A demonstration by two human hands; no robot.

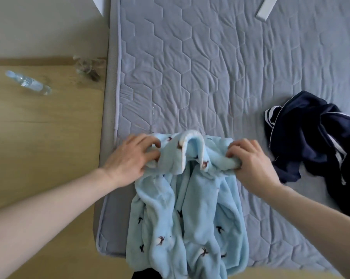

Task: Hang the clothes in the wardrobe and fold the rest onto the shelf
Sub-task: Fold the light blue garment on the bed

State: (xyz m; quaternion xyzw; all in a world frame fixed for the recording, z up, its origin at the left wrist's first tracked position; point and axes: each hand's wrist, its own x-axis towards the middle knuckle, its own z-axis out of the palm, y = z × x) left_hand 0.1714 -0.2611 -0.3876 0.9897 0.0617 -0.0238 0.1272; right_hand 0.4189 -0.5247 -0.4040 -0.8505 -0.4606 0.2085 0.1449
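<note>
I see left hand (132, 158) and right hand (252, 161) each clamped on shoulder of light-blue fleece top (187, 208), collar up, so it spreads flat on mattress (190, 67); navy garment (315, 137) waits right.

Left hand (132, 157) and right hand (250, 160) each grip a shoulder of the light blue fleece garment (190, 214) either side of its collar, over the near edge of the grey quilted mattress (190, 67). Dark navy garment (315, 137) lies crumpled to the right; plastic bottle (29, 83) lies on the wooden floor (39, 127) at left.
</note>
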